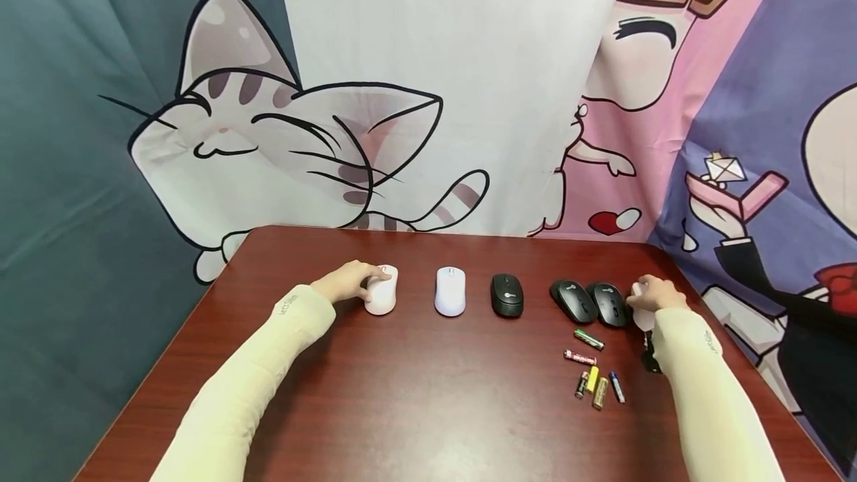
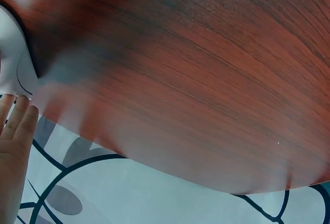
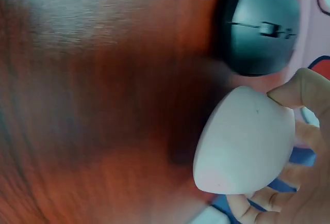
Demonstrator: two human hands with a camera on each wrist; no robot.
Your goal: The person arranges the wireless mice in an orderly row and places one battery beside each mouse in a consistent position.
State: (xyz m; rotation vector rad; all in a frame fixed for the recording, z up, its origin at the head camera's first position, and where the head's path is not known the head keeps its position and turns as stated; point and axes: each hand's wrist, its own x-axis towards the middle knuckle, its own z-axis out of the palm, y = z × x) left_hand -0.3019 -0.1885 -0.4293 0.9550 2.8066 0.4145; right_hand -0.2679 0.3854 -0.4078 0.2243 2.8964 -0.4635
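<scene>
Your table is backed by a creased cartoon cloth, suggesting a screened-off work spot; whether it's in a home, lab or office, you can't tell.

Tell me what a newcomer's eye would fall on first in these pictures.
Probably the large smiling cartoon cat behind the table, toward the left. Next, the row of computer mice across it, with the left hand gripping the leftmost white mouse and the right hand holding the rightmost white mouse. The small, colourful batteries would likely follow, scattered at the right, nearer the camera than the mice.
</scene>
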